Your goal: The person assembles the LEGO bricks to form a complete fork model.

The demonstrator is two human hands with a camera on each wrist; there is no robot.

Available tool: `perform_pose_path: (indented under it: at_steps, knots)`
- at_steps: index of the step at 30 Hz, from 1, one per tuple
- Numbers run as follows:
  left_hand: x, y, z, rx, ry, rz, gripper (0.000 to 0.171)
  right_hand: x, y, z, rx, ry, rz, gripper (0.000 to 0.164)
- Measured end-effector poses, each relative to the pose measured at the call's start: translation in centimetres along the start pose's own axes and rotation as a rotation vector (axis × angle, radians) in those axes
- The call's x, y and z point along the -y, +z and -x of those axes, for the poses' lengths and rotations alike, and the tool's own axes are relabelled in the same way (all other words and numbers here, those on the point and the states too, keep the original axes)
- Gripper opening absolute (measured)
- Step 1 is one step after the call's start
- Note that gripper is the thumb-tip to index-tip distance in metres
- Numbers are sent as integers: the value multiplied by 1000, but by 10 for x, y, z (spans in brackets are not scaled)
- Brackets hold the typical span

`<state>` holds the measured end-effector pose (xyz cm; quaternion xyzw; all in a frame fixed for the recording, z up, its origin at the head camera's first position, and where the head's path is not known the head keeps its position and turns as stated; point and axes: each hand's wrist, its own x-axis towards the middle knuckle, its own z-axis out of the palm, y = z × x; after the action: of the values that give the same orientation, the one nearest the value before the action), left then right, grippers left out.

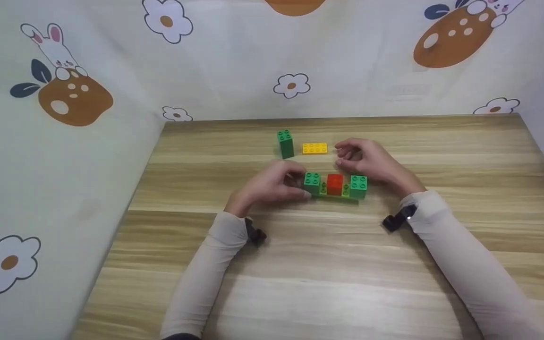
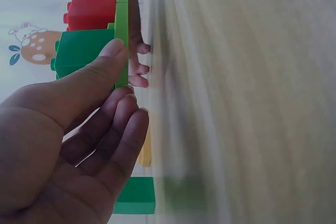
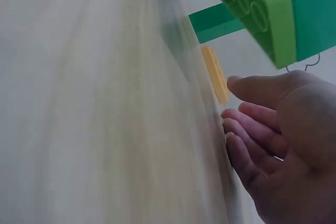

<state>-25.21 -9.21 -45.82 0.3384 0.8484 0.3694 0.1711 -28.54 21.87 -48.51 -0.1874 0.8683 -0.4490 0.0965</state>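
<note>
My left hand (image 1: pixel 276 183) pinches the near end of a toy-brick assembly, thumb on one side and fingertips on the other. The assembly has a lime green plate (image 2: pixel 121 24) as its base, topped by a green brick (image 1: pixel 312 182), a red brick (image 1: pixel 334 185) and another green brick (image 1: pixel 358 187). It is lifted off the table; the plate's hollow underside shows in the right wrist view. My right hand (image 1: pixel 371 159) holds nothing, its fingers loosely bent. Its fingertips are just right of a flat yellow brick (image 1: pixel 314 148) and apart from it.
A tall green block (image 1: pixel 285 145) stands on the wooden table (image 1: pixel 328 274), left of the yellow brick. Behind it hangs a pale backdrop (image 1: pixel 234 61) with printed flowers and rabbits, which also lines the left side. Both wrists carry small black cameras.
</note>
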Motion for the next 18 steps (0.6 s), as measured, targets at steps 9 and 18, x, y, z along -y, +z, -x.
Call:
perform_pose_path:
  at_steps: [9, 18]
  knots:
    - [-2, -10, 3, 2, 37, 55, 33, 7, 9, -24, -3, 19, -26, 52]
    - [-1, -9, 3, -7, 44, 67, 34, 14, 18, -39, -44, 33, 102, 49]
